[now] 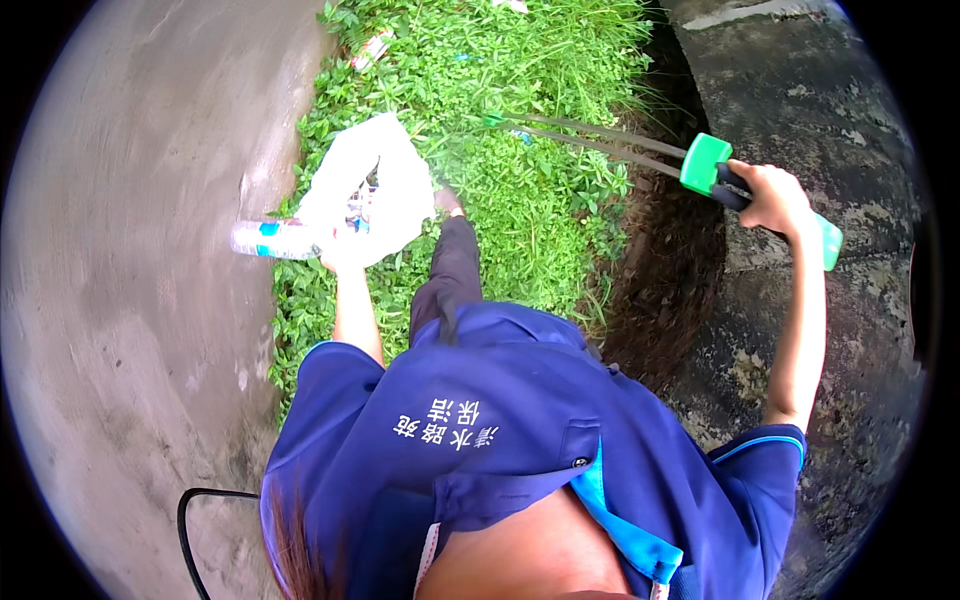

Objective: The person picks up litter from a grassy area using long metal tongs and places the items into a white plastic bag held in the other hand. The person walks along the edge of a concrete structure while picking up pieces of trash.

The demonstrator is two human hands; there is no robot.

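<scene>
My left hand (343, 253) holds a white plastic bag (401, 187) with its mouth spread, and some litter (360, 210) shows inside. A clear plastic bottle with a blue label (274, 239) lies sideways at the same hand, pointing left. In my right hand (776, 196) is the dark handle of a long litter-picking tong with green parts (705, 163). Its two metal arms reach left over the grass to a green tip (493, 119). A small blue scrap (520, 136) lies in the grass near that tip; whether the tip touches anything I cannot tell.
Green grass and weeds (525, 202) run between a grey concrete surface (172, 187) on the left and a dark, stained concrete edge (795, 97) on the right. A dark earth gap (660, 270) borders the grass. A red-and-white wrapper (372, 49) and another blue scrap (466, 57) lie farther ahead.
</scene>
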